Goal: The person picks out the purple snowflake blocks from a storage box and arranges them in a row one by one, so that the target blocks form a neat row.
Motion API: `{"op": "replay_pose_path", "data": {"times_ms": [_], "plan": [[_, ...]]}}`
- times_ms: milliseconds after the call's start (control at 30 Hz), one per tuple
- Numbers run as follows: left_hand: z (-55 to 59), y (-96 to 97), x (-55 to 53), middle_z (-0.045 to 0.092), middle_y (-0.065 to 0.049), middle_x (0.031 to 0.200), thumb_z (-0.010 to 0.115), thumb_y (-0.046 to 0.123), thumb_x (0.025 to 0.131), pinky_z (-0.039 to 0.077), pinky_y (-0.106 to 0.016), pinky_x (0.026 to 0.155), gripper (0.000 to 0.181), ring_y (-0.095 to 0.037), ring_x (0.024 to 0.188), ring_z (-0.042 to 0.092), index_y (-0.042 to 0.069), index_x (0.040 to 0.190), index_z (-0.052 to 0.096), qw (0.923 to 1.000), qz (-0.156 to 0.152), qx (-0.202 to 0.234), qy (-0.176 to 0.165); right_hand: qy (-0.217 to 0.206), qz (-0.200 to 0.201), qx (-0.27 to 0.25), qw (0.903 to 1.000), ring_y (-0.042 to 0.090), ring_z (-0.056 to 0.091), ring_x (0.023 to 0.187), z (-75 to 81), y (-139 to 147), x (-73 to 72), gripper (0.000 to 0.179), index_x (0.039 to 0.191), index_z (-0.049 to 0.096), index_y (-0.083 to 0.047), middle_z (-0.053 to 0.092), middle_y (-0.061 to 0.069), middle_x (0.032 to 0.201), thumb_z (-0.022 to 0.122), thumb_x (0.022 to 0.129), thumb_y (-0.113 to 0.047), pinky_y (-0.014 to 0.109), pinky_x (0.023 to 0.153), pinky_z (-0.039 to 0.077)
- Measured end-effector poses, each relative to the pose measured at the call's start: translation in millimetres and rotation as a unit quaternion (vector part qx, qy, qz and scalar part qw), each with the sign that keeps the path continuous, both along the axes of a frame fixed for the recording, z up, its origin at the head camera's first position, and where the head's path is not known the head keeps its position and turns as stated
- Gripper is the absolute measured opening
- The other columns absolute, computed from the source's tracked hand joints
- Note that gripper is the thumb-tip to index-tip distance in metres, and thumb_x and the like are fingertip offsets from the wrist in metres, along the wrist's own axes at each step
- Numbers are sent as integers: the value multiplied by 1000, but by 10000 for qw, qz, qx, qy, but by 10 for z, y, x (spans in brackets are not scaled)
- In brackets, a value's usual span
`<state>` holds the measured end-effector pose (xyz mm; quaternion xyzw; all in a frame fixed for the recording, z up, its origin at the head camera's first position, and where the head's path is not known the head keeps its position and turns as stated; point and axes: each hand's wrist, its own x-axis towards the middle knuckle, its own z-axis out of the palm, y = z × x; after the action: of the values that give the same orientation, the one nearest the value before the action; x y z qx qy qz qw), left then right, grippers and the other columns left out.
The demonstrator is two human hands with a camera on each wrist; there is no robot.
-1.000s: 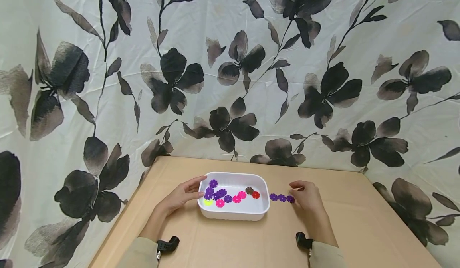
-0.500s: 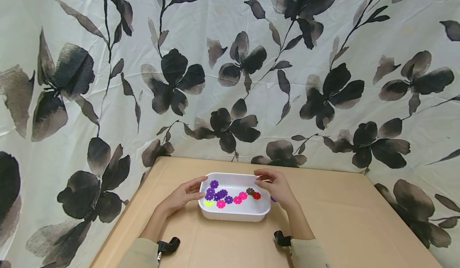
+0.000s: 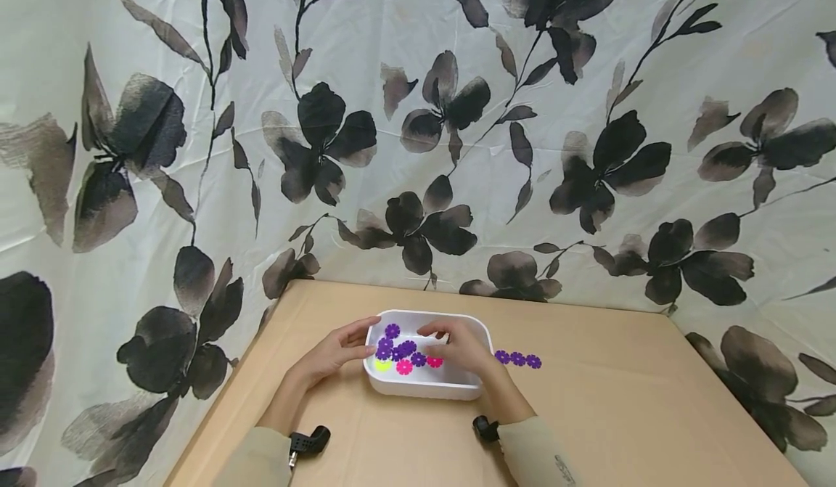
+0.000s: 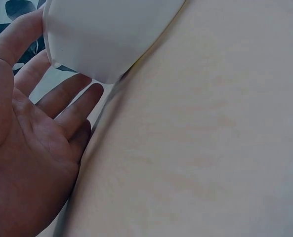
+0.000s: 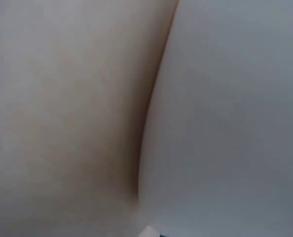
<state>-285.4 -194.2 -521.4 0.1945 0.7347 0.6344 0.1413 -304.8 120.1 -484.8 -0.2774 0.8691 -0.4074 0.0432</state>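
A white plastic tray (image 3: 424, 389) holds several small flower-shaped discs: purple discs (image 3: 386, 345), a yellow disc (image 3: 382, 365) and pink discs (image 3: 404, 367). At the tray's left end my left hand (image 3: 335, 353) grips the rim between thumb and forefinger; the left wrist view shows its other fingers loosely bent by the wall. My right hand (image 3: 460, 345) reaches over the tray from the right, thumb and forefinger apart above the discs. It covers the tray's right part, so discs there are hidden. The right wrist view shows no fingers, only pale surfaces.
A row of joined purple discs (image 3: 518, 359) lies on the table just right of the tray. The tan tabletop (image 3: 640, 400) ends at a floral cloth (image 3: 418, 146) hanging behind it.
My right hand has left the purple row, moving left across the tray's right rim and in over the discs. The left hand has stayed at the tray's left end.
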Motion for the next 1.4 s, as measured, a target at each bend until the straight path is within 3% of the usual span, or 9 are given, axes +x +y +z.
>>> {"op": "replay_pose_path", "data": {"times_ms": [167, 400, 667, 967, 1167, 1400], "plan": [[0, -3, -6, 36, -15, 168, 72, 22, 100, 41, -38, 121, 70, -38, 152, 39, 15, 161, 40, 10000, -31, 49, -21, -40, 208, 286, 9994, 20, 62, 99, -13, -36, -31, 33, 124, 77, -8, 78, 9, 117, 80, 91, -13, 28, 81, 52], [4, 14, 22, 35, -16, 168, 72, 23, 100, 39, -43, 122, 69, -40, 152, 38, 15, 161, 40, 10000, 17, 33, 23, -209, 469, 635, 9967, 25, 63, 94, -36, -61, -43, 31, 115, 80, -7, 79, 6, 107, 81, 85, 0, 25, 75, 51], [18, 18, 18, 35, -16, 168, 72, 22, 100, 42, -34, 120, 69, -39, 152, 39, 15, 161, 40, 10000, 27, -11, -1, -115, 785, 769, 9939, 14, 56, 79, -51, -115, -99, 26, 106, 81, -6, 77, 6, 96, 87, 81, -2, 19, 66, 47], [17, 31, 22, 36, -15, 168, 72, 23, 100, 39, -44, 123, 69, -39, 152, 40, 16, 161, 40, 10000, 69, -21, -10, -78, 780, 911, 9928, 8, 53, 75, -66, -143, -93, 22, 101, 79, -6, 74, 5, 89, 86, 82, 0, 19, 64, 47], [14, 47, 24, 38, -15, 167, 72, 24, 99, 39, -46, 123, 69, -39, 151, 40, 16, 160, 41, 9999, 104, -18, -20, -194, 693, 926, 9931, 9, 54, 76, -73, -132, -93, 18, 99, 79, -7, 73, 4, 87, 85, 83, -2, 20, 66, 47], [17, 58, 25, 37, -15, 167, 72, 23, 100, 38, -47, 123, 69, -39, 152, 39, 16, 160, 41, 9999, 122, -46, 5, -124, 884, 839, 9925, 8, 56, 74, -83, -114, -102, 20, 97, 79, -6, 74, 5, 86, 87, 80, 1, 19, 64, 48]]}}
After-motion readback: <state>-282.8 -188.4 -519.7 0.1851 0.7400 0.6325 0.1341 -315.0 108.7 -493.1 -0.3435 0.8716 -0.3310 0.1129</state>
